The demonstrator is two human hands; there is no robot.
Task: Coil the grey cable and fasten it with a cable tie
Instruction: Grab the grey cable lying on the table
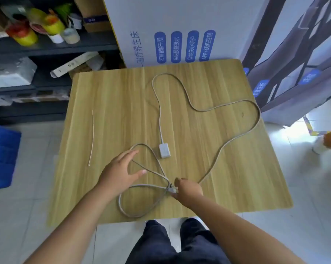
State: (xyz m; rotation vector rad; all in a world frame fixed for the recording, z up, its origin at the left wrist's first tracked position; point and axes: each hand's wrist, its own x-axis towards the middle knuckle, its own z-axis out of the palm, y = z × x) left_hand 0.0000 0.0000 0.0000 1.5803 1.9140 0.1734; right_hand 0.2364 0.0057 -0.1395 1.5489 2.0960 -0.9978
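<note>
The grey cable (235, 137) sprawls in wide loops over the wooden table (107, 96). Its white box-shaped plug (164, 150) lies near the table's middle. Two small loops sit near the front edge and cross at one point. My right hand (187, 190) pinches the cable at that crossing, where a connector end shows. My left hand (120, 173) hovers over the upper small loop with fingers spread, holding nothing. A white cable tie (91, 137) lies straight on the table's left side, apart from both hands.
A large white printed box (179, 29) stands behind the table. Dark shelves (46, 46) with tape rolls and cartons fill the left. A blue crate (2, 155) sits on the floor at left. Another person's leg and shoe (328, 143) show at the right edge.
</note>
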